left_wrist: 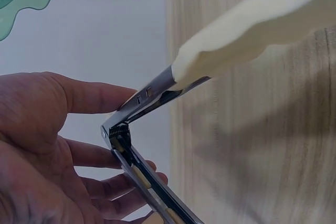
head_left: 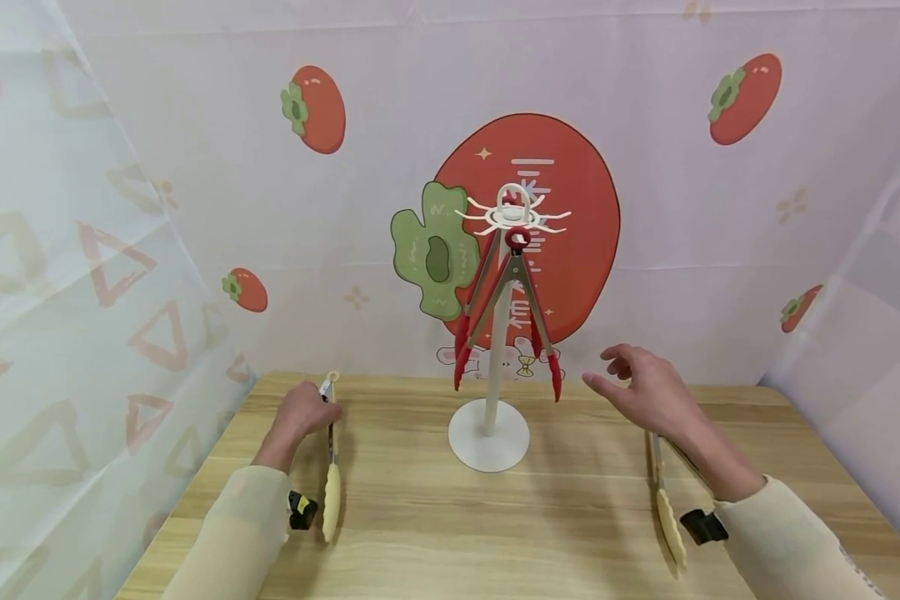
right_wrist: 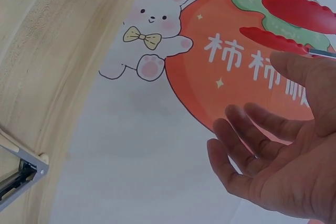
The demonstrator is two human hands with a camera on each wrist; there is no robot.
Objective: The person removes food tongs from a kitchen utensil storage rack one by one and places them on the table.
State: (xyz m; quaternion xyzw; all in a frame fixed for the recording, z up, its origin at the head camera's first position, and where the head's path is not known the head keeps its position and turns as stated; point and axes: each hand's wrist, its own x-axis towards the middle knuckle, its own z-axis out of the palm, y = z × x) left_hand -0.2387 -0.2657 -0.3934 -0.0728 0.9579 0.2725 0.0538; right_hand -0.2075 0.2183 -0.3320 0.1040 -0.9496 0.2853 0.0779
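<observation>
My left hand (head_left: 305,410) grips a pair of cream-tipped metal tongs (head_left: 332,500) near the hinge end, at the table's left side. In the left wrist view the thumb lies against one arm of these tongs (left_wrist: 163,85) and the other fingers are behind the second arm; the arms stand spread apart. My right hand (head_left: 648,392) is raised with its fingers relaxed and holds nothing. Below its wrist a second pair of cream-tipped tongs (head_left: 667,521) lies on the table, partly hidden by the forearm. In the right wrist view, the hinge end of these tongs (right_wrist: 37,167) shows at lower left.
Between the hands stands a white rack (head_left: 489,442) with a round base and curved hooks (head_left: 512,217) on top. Two pairs of red-tipped tongs (head_left: 517,267) hang from it, arms spread. Behind the wooden table (head_left: 420,533) hangs a printed cloth (head_left: 390,100).
</observation>
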